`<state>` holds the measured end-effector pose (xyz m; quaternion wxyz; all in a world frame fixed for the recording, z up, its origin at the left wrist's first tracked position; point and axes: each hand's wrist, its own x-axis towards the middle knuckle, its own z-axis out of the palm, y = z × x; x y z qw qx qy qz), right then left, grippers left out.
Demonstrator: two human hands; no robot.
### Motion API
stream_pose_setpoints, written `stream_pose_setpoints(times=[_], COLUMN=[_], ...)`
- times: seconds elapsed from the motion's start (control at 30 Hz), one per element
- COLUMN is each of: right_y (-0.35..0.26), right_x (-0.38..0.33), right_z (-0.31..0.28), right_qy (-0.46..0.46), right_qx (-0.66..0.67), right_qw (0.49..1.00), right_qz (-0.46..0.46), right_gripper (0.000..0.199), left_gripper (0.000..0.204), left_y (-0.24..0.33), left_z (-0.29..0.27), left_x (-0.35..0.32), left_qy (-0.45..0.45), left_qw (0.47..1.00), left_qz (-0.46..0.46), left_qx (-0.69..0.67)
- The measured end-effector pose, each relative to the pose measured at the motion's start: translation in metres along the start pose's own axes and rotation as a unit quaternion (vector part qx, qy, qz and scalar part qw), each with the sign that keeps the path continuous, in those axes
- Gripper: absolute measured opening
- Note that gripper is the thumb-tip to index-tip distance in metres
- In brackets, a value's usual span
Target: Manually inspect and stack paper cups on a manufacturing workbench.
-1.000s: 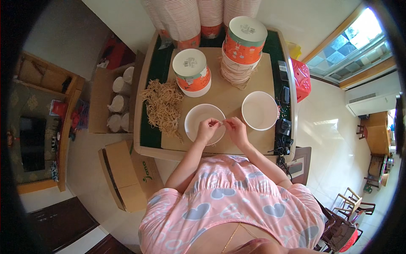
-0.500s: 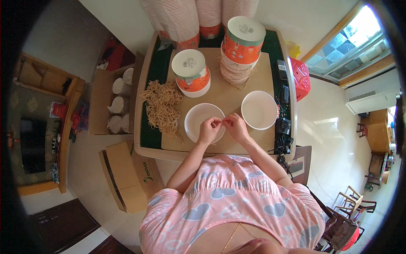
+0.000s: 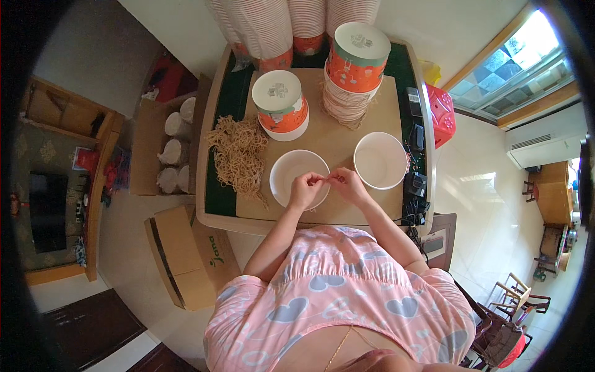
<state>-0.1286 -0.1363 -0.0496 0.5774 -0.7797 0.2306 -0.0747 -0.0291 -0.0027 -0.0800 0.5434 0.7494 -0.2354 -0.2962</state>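
Note:
My left hand (image 3: 306,190) and my right hand (image 3: 347,185) meet fingertip to fingertip over the right rim of a white paper tub (image 3: 284,173). Both are closed in a pinch; whatever lies between the fingers is too small to make out. A second white tub (image 3: 379,162), its mouth facing up, stands just right of my right hand. To the left lies a tangled heap of tan strings (image 3: 237,155). Beyond the tubs, an orange-and-green paper tub (image 3: 282,119) rests upside down. Farther right, another orange tub (image 3: 356,69) tops an upturned stack with string-like strands around its lower part.
Tall stacks of wrapped paper tubs (image 3: 263,31) line the table's back. Black adapters and cables (image 3: 416,183) run along its right edge, beside a red plastic stool (image 3: 439,115). On the left floor are a carton of white rolls (image 3: 176,127) and a folded cardboard box (image 3: 186,254).
Both hands stay pinched together in nearly the same place, with only slight finger movement. The tubs and the string heap have not moved.

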Motion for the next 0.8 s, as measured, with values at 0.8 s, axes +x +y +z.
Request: stream_pose_setpoints(times=[0.8], right_y=[0.017], right_x=[0.003], right_z=[0.006], right_qy=[-0.012], right_qx=[0.106], right_qw=[0.992], right_qz=[0.063], right_gripper=[0.013], left_gripper=[0.016], left_y=[0.001], left_z=[-0.004], left_x=[-0.005], left_qy=[-0.007], left_qw=[1.0], left_qz=[-0.014], left_qx=[-0.02])
